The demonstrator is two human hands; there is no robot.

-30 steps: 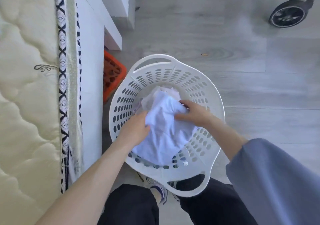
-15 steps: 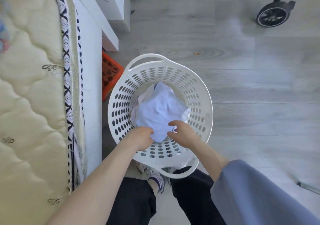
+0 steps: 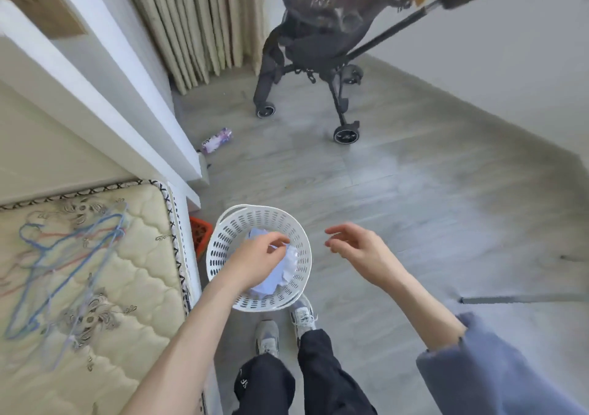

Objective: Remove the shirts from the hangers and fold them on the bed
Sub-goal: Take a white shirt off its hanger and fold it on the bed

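Shirts point(image 3: 271, 282) lie in basket point(image 3: 224, 223) under left hand point(image 3: 258, 256); right hand point(image 3: 357, 248) beside.

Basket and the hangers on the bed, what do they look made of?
Basket: likely moulded plastic, white and smooth with a slight sheen; its walls are pierced with even rows of slots. Hangers: thin wire, probably metal with a blue or red plastic coating, judging by the slim bent outlines; blur leaves that open.
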